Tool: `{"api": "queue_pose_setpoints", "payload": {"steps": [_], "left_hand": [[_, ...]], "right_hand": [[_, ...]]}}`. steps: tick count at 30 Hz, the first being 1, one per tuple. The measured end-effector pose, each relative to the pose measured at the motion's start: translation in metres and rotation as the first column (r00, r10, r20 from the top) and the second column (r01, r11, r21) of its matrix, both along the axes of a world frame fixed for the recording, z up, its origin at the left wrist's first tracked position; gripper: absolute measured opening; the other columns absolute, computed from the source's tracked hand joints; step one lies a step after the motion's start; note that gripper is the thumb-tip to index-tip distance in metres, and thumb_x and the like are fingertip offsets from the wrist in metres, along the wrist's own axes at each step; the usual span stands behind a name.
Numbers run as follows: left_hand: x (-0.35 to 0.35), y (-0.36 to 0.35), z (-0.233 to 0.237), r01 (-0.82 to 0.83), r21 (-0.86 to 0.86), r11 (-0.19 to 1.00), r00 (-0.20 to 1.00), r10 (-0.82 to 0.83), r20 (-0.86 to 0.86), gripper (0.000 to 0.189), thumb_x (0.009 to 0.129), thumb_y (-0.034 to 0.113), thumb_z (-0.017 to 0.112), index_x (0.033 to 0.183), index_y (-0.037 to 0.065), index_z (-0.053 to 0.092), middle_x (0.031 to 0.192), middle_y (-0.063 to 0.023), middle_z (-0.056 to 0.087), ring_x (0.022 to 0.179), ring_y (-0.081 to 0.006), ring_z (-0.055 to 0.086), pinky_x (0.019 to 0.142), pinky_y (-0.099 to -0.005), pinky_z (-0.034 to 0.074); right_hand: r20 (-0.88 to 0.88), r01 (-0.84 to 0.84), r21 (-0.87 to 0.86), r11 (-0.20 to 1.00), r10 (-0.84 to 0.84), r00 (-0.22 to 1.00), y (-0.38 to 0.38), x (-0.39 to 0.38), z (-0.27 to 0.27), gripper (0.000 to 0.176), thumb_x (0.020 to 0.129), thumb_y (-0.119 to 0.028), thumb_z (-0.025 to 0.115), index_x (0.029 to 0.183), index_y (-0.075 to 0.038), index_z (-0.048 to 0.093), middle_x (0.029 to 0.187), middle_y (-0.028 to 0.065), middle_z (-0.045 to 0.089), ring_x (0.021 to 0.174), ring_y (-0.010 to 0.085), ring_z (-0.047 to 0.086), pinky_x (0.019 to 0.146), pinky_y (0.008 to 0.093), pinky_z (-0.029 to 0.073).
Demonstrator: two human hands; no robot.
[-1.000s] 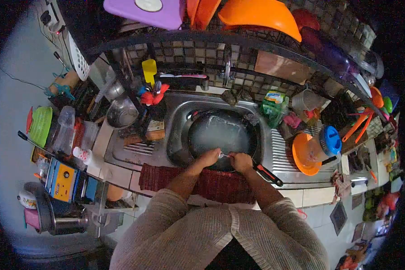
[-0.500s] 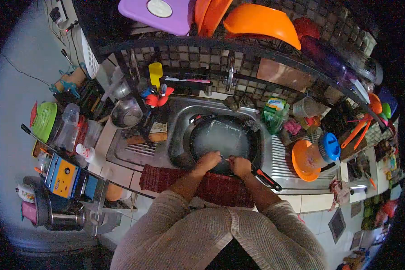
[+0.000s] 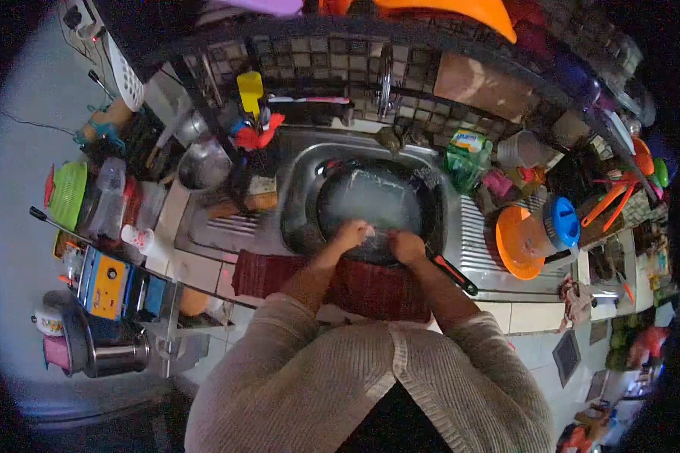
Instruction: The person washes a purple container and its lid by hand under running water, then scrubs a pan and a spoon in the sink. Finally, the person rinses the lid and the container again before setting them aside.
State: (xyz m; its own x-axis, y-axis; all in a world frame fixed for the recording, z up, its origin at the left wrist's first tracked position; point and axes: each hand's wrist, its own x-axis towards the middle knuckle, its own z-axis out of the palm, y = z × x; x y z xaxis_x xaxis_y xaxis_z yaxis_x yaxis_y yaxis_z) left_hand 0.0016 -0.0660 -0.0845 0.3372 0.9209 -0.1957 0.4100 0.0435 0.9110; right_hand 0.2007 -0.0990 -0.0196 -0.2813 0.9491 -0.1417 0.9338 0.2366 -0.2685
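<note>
A dark pan (image 3: 378,198) with cloudy, sudsy water lies in the steel sink (image 3: 289,198). My left hand (image 3: 350,236) is over the pan's near side, fingers closed around something small and pale that I cannot make out. Close by on the right, my right hand (image 3: 406,248) is also closed at the pan's near edge; what its fingers hold is hidden. A black-and-red handle (image 3: 455,274) sticks out over the sink's right front corner. A dark red cloth (image 3: 268,275) lies along the front edge beneath my forearms.
The faucet (image 3: 386,79) rises behind the sink. A green bottle (image 3: 465,162) stands at the back right, near an orange plate (image 3: 510,245) and a blue-lidded clear jug (image 3: 557,223). Metal bowls (image 3: 204,164) sit at left. A dark rack (image 3: 295,47) crosses overhead.
My hands have moved slightly apart, and the left has lifted a little off the pan's near side. The view has tilted downward.
</note>
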Motion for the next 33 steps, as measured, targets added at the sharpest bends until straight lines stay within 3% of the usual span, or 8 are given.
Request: {"api": "queue_pose_setpoints", "payload": {"steps": [4,11,13,14,16,19,26,33], "left_hand": [[-0.002,-0.007,0.019,-0.069,0.415,0.907,0.994,0.098,-0.050,0.017,0.083,0.010,0.050,0.097,0.009,0.058,0.074,-0.0116,0.060,0.065,-0.0283,0.058,0.059,-0.0400,0.045],[-0.005,0.013,0.048,-0.191,0.682,0.706,0.912,0.384,-0.142,0.015,0.085,0.013,0.049,0.095,0.003,0.055,0.065,-0.0146,0.057,0.060,-0.0246,0.058,0.058,-0.0336,0.045],[-0.010,0.017,0.078,-0.283,0.138,0.949,0.959,0.281,0.030,0.024,0.088,0.025,0.050,0.097,0.004,0.055,0.073,-0.0104,0.060,0.064,-0.0180,0.058,0.059,-0.0312,0.047],[-0.007,0.014,0.090,-0.281,0.142,0.949,0.960,0.280,0.032,0.024,0.088,0.025,0.050,0.097,0.004,0.055,0.073,-0.0104,0.060,0.064,-0.0180,0.058,0.059,-0.0312,0.047],[0.003,0.008,0.107,-0.335,-0.161,0.928,0.778,0.369,0.508,0.032,0.091,0.033,0.046,0.098,0.004,0.056,0.083,-0.0042,0.060,0.070,-0.0132,0.057,0.058,-0.0280,0.047],[0.023,-0.006,0.135,-0.307,-0.073,0.949,0.714,0.280,0.641,0.032,0.092,0.033,0.043,0.103,0.005,0.053,0.085,-0.0020,0.057,0.074,-0.0137,0.057,0.060,-0.0252,0.047],[0.031,0.006,0.127,-0.253,-0.123,0.960,0.728,0.273,0.629,0.037,0.092,0.037,0.039,0.097,0.002,0.050,0.076,-0.0079,0.053,0.071,-0.0178,0.060,0.058,-0.0292,0.051],[0.034,0.000,0.157,-0.268,-0.273,0.924,0.683,0.382,0.623,0.041,0.093,0.036,0.034,0.090,0.000,0.053,0.068,-0.0070,0.056,0.054,-0.0172,0.057,0.047,-0.0262,0.045]], "right_hand": [[-0.273,-0.085,0.055,0.995,0.097,0.957,0.016,0.007,-0.014,0.021,0.085,-0.023,0.048,0.093,-0.006,0.057,0.083,0.0182,0.061,0.077,0.0353,0.059,0.065,0.0400,0.046],[-0.649,-0.129,0.108,0.986,0.168,0.742,0.004,-0.013,0.009,0.016,0.089,-0.015,0.044,0.094,-0.002,0.052,0.067,0.0129,0.056,0.064,0.0205,0.058,0.057,0.0331,0.045],[-0.751,-0.132,-0.416,0.900,-0.258,0.608,-0.006,-0.025,0.044,0.013,0.091,-0.014,0.041,0.099,-0.005,0.046,0.062,0.0057,0.048,0.058,0.0132,0.050,0.049,0.0287,0.042],[-0.752,-0.131,-0.412,0.902,-0.256,0.608,-0.005,-0.029,0.044,0.013,0.091,-0.014,0.041,0.099,-0.005,0.046,0.062,0.0057,0.048,0.058,0.0132,0.050,0.049,0.0287,0.042],[-0.891,-0.163,-0.325,0.932,-0.244,0.383,-0.003,-0.036,0.047,0.010,0.093,-0.014,0.038,0.100,-0.008,0.041,0.060,0.0019,0.042,0.050,0.0109,0.043,0.042,0.0251,0.037],[-0.926,-0.160,-0.362,0.918,-0.335,0.174,-0.008,-0.047,0.069,0.006,0.093,-0.012,0.036,0.095,-0.009,0.041,0.062,0.0018,0.040,0.048,0.0108,0.039,0.040,0.0252,0.035],[-0.820,-0.251,-0.557,0.791,-0.572,0.016,-0.030,-0.071,0.090,0.009,0.094,-0.019,0.037,0.100,-0.014,0.041,0.067,0.0009,0.041,0.049,0.0098,0.037,0.042,0.0238,0.035],[-0.847,-0.140,-0.529,0.837,-0.530,0.029,-0.039,-0.073,0.096,0.014,0.091,-0.025,0.045,0.102,-0.016,0.043,0.065,-0.0045,0.040,0.050,0.0065,0.037,0.043,0.0209,0.034]]}}
